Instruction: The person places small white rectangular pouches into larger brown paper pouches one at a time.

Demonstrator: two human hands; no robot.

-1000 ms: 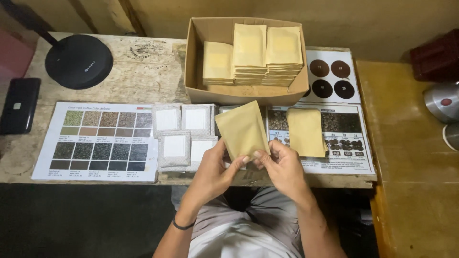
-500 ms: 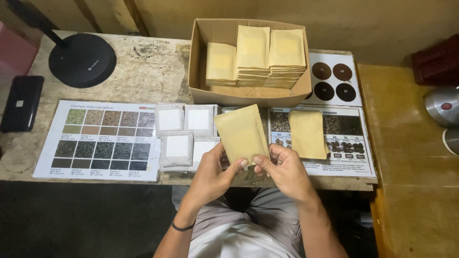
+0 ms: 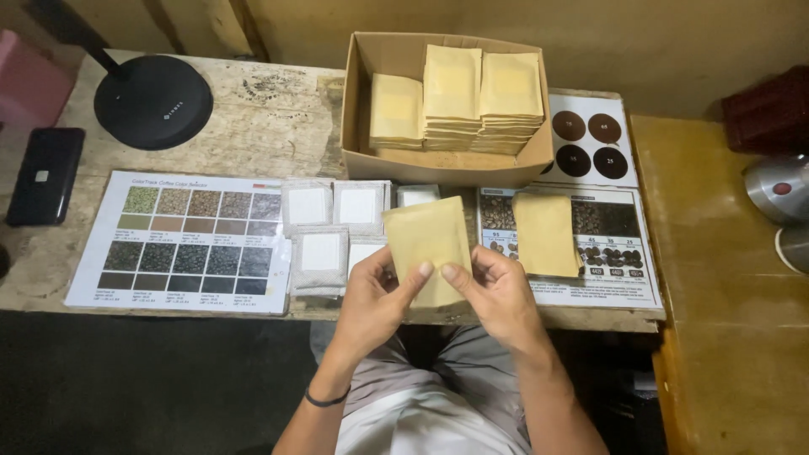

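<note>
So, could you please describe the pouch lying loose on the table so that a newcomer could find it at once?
Start at the open cardboard box of stacked tan pouches at the back of the table. Just in front of its right corner, a printed bean chart lies flat. The loose pouch rests alone on that chart, unlike the one held in both hands.

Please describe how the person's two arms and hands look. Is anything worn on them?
Both forearms are bare, with no sleeves showing. The left hand wears no glove; a thin dark band circles its wrist. The right hand is also ungloved, with no band, watch or ring visible.
</note>
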